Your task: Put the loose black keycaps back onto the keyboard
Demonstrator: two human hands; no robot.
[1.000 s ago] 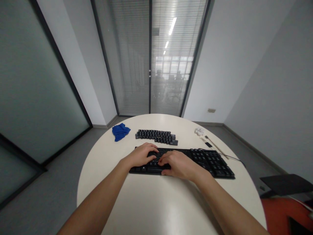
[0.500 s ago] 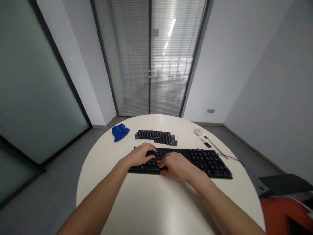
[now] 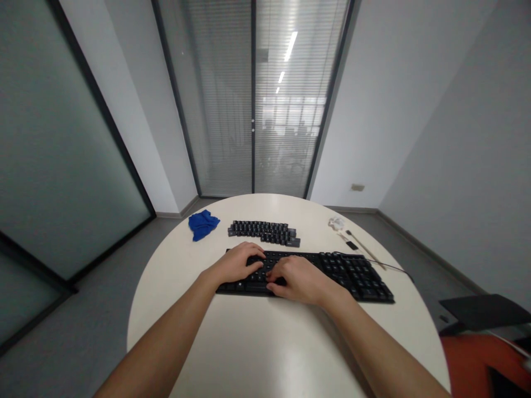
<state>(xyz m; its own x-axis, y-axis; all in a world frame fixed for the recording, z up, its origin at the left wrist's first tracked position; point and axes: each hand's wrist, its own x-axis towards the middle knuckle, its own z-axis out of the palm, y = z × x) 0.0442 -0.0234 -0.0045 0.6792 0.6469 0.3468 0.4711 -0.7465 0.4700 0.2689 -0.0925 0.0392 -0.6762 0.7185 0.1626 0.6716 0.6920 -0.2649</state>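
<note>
A black computer keyboard (image 3: 357,276) lies across the round table. Its left and middle part looks bare of keycaps, while the block of keys on the right has them. My left hand (image 3: 238,262) rests over the left end, fingers stretched out on the key area. Close beside it, my right hand (image 3: 296,279) bends over the middle, fingers curled down and thumb low near the front edge. Whatever may be between those fingertips is too small to make out. Behind the keyboard, loose black keycaps (image 3: 261,230) stand in several rows.
A crumpled blue cloth (image 3: 203,224) lies at the table's (image 3: 249,342) back left. At the right are a small white crumpled item (image 3: 336,223), a small black-and-white tool (image 3: 349,242) and a thin brush (image 3: 365,249). The keyboard's cable (image 3: 392,266) runs off the right edge, near an orange-red chair (image 3: 477,359).
My right hand has shifted very slightly, its thumb now a little farther left and apart from the fingers. My left hand keeps its place on the keyboard.
</note>
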